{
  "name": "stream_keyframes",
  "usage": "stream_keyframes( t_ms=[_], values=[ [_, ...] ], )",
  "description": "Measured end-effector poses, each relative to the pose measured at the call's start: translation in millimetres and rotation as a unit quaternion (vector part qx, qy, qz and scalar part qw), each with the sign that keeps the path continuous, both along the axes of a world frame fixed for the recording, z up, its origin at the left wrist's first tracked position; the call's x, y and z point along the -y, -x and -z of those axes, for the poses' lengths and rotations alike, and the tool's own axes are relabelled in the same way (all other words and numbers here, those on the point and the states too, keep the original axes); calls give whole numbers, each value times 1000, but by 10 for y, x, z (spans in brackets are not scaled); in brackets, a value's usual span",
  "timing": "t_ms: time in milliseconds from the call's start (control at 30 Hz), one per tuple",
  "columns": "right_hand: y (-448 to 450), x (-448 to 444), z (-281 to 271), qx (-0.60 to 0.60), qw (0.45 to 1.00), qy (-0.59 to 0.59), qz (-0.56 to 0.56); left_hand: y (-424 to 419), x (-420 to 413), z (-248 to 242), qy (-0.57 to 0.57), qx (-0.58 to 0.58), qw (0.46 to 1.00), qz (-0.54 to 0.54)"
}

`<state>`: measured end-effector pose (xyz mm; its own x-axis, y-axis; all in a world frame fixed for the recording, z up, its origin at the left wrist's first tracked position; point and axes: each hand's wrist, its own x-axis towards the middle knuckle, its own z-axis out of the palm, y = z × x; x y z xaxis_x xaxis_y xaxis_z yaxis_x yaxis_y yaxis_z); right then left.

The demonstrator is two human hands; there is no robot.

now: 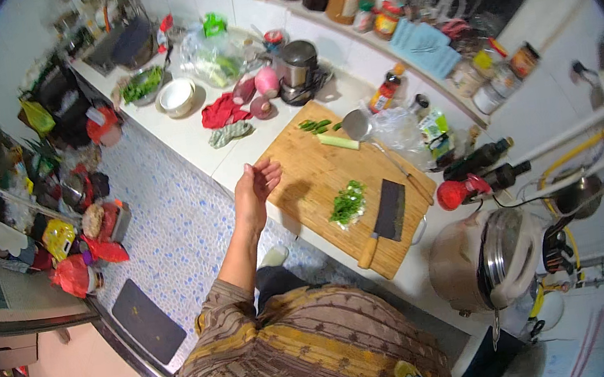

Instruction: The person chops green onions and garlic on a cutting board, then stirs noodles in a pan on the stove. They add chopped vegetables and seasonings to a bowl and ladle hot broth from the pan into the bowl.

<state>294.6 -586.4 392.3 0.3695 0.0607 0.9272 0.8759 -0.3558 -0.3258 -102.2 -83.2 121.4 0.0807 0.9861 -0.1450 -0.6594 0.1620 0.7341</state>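
My left hand point(261, 179) is raised at the near left edge of a wooden cutting board point(307, 188). It holds nothing, with the fingers a little curled. My right hand is out of view. A small heap of chopped green onion point(348, 204) lies on the board beside a cleaver point(391, 211), whose wooden handle points towards me. Towards the board's far end are green pepper pieces point(315, 126) and a pale green stalk piece point(339, 142). A long-handled metal ladle point(358, 125) rests along the board's far side.
A rice cooker or pressure cooker point(483, 262) stands at the right. Further left on the counter are red cloth point(223, 111), reddish root vegetables point(267, 82), a small appliance point(298, 69), white bowls point(177, 97) and leafy greens point(143, 85). Bottles and jars line the window ledge.
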Motion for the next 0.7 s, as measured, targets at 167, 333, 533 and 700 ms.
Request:
stream_keyframes(
  t_ms=[167, 333, 533, 700],
  values=[
    [509, -1877, -153, -155, 977, 138, 47, 378, -719, 249, 80, 273, 955, 89],
    [734, -2740, 26, -330, 910, 23, -249, 744, -1307, 451, 145, 243, 956, 83],
    [494, -3108, 303, -482, 814, 49, -320, 985, -1948, 835, -168, -727, 654, -127],
    [263, -3722, 646, -469, 822, 0, -322, 935, -1947, 1219, -253, -778, 571, -66]
  ],
)
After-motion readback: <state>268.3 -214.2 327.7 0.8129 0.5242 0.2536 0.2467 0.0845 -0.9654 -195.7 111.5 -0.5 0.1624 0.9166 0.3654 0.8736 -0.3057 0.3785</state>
